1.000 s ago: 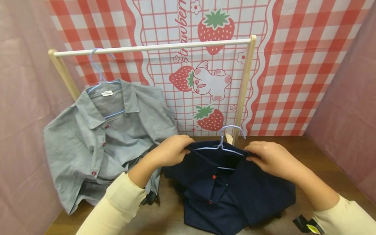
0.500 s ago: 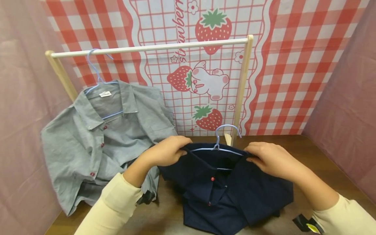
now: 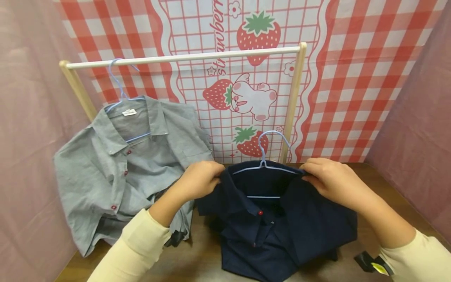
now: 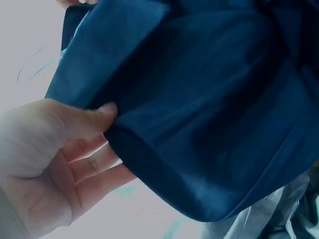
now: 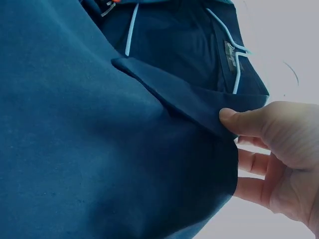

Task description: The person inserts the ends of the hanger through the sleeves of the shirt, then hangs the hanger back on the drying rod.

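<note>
A navy shirt (image 3: 317,219) with red buttons is held up in front of the rack in the head view, a light-blue hanger (image 3: 263,162) inside its neck. The hanger's hook stands up free above the collar. My left hand (image 3: 201,180) pinches the shirt at its left shoulder near the collar. On the other side my right hand (image 3: 332,182) pinches the right shoulder. In the left wrist view the left thumb (image 4: 102,117) presses on the cloth's edge. The right thumb (image 5: 239,119) lies on the collar in the right wrist view, and the fingers are behind the cloth.
A rack with a white rod (image 3: 211,56) and wooden posts stands behind. From its left end hangs a grey shirt (image 3: 81,164) on another light-blue hanger (image 3: 121,88). The brown table (image 3: 197,258) lies below. A strawberry-print cloth (image 3: 345,98) covers the back, with pink curtains at both sides.
The navy shirt's collar and its hanger have risen, so the hook now stands higher. My right hand has moved up and slightly right. The grip of both hands stays the same.
</note>
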### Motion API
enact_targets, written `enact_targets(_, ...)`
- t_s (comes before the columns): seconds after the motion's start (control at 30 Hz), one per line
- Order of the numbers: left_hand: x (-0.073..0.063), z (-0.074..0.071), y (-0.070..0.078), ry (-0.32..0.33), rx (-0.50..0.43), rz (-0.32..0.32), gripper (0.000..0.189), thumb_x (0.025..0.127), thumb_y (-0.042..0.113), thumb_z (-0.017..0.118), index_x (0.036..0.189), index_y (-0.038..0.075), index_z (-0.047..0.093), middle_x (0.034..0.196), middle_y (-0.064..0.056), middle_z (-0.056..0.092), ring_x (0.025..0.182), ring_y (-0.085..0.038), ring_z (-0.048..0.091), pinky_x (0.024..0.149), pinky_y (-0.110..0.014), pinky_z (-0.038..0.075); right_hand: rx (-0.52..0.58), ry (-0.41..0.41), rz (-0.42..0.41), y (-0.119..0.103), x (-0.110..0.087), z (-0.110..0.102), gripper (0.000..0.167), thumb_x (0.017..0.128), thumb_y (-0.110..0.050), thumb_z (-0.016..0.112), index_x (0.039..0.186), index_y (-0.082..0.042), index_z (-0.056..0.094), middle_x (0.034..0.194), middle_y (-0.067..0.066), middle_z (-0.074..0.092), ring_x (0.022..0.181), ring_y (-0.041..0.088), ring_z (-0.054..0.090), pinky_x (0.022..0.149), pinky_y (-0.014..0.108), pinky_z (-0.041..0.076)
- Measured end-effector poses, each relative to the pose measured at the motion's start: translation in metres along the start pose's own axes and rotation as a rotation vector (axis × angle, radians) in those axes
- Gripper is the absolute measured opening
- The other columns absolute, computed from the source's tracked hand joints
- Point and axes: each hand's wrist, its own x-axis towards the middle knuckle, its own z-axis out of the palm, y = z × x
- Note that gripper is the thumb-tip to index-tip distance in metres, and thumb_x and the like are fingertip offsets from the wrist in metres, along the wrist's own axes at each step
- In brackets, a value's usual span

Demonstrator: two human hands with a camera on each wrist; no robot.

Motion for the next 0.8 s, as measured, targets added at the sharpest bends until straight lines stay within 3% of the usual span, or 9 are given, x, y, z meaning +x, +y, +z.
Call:
enact_targets(0.13, -0.004, -0.001, 0.000, 0.058, 0.033, 0.016, 0.013, 0.083, 0.002, 0.072, 0.090, 0.010, 0.063, 0.084, -0.003, 0.065, 0.078, -0.025, 0.065, 0.065, -0.041, 0.052, 0.022, -0.038, 0.075, 0.001, -0.001, -0.007, 0.028, 0.070, -0.016, 0.086, 0.094, -0.013, 0.071, 0.084, -0.003, 0.064, 0.072, 0.012, 0.060, 0.058, 0.036, 0.052)
enact_targets(0.3, -0.012, -0.005, -0.005, 0.150, 0.014, 0.012, 0.016, 0.082, -0.001, 0.071, 0.086, 0.009, 0.059, 0.082, -0.004, 0.063, 0.073, -0.025, 0.063, 0.059, -0.040, 0.050, 0.050, 0.020, 0.117, 0.016, -0.008, -0.019, 0.049, 0.062, -0.021, 0.091, 0.106, -0.010, 0.071, 0.098, 0.004, 0.067, 0.090, 0.023, 0.062, 0.073, 0.044, 0.050)
enact_targets(0.43, -0.016, -0.007, -0.011, 0.243, 0.015, 0.012, 0.017, 0.079, -0.005, 0.069, 0.087, 0.007, 0.060, 0.084, -0.006, 0.064, 0.073, -0.025, 0.063, 0.060, -0.041, 0.050, 0.056, 0.096, 0.096, 0.032, -0.017, -0.022, 0.057, 0.056, -0.012, 0.092, 0.108, -0.006, 0.069, 0.097, 0.005, 0.066, 0.083, 0.021, 0.060, 0.075, 0.028, 0.047)
enact_targets(0.57, -0.020, -0.009, -0.013, 0.324, 0.018, -0.013, 0.020, 0.077, -0.006, 0.067, 0.093, 0.005, 0.065, 0.085, -0.007, 0.064, 0.073, -0.028, 0.064, 0.060, -0.043, 0.051, 0.110, 0.132, 0.149, 0.039, -0.024, -0.023, 0.059, 0.057, -0.005, 0.091, 0.111, -0.004, 0.068, 0.098, 0.005, 0.066, 0.081, 0.017, 0.060, 0.076, 0.004, 0.039)
enact_targets(0.8, -0.026, -0.012, -0.016, 0.455, 0.044, -0.037, 0.018, 0.074, -0.010, 0.063, 0.083, 0.006, 0.061, 0.076, -0.007, 0.060, 0.064, -0.028, 0.060, 0.055, -0.042, 0.048, 0.306, 0.115, 0.354, 0.039, -0.034, -0.026, 0.057, 0.071, -0.006, 0.086, 0.123, -0.006, 0.064, 0.115, 0.008, 0.064, 0.094, -0.010, 0.050, 0.079, 0.000, 0.037)
